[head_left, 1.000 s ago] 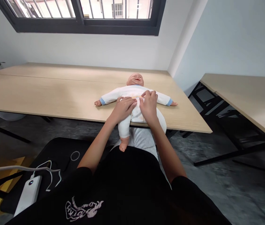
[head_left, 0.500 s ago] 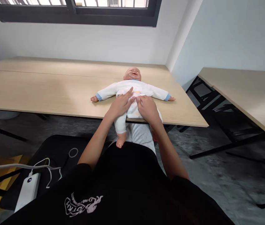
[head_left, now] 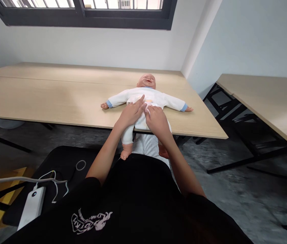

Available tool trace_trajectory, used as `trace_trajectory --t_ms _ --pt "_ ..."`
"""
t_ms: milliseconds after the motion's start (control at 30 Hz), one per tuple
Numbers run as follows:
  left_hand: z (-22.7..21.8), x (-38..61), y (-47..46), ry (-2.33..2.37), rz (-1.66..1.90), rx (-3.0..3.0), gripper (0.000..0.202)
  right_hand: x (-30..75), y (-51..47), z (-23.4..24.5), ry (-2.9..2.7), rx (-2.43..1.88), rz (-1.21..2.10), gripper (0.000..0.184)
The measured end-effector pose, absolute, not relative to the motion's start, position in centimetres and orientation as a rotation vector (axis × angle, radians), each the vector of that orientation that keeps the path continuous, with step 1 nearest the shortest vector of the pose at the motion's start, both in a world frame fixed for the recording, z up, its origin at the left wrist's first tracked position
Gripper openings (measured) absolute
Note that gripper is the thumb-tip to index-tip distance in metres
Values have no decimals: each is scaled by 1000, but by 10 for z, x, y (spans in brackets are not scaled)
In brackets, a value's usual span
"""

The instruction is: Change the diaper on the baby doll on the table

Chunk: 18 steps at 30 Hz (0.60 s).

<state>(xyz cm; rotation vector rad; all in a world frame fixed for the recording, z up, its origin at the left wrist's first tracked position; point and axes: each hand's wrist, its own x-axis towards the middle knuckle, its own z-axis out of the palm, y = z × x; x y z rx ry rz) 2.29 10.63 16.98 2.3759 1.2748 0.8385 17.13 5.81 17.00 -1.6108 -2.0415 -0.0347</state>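
A baby doll [head_left: 147,81] lies face up at the table's front edge, its arms spread and its lower legs hanging over. It wears a white top [head_left: 133,93] with blue cuffs and a white diaper [head_left: 141,123]. My left hand [head_left: 131,114] rests on the doll's waist, its fingers stretched toward the belly and its thumb angled inward. Opposite it, my right hand [head_left: 158,121] lies over the front of the diaper with its fingers extended. The fingertips of both hands nearly meet at the waistband, which they partly hide.
The wooden table [head_left: 57,98] runs left along the wall below a window [head_left: 123,18]. A second table [head_left: 267,98] stands to the right. Beside me, a black chair [head_left: 64,159] carries a white power bank [head_left: 33,205], cables and a bracelet [head_left: 80,165].
The right fingers have flattened and shifted slightly down and left on the diaper. The doll's legs hang a little differently, and its right-side foot shows more. The view has shifted slightly.
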Motion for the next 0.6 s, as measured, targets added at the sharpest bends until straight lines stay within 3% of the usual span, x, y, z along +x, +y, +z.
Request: trace_trajectory --t_ms 300,600 --pt "167 20 104 1184 843 2381 66 201 64 176 -1995 -1402 155 48" --pt "159 20 104 1142 1265 2320 67 200 61 172 -2016 -1430 251 50"
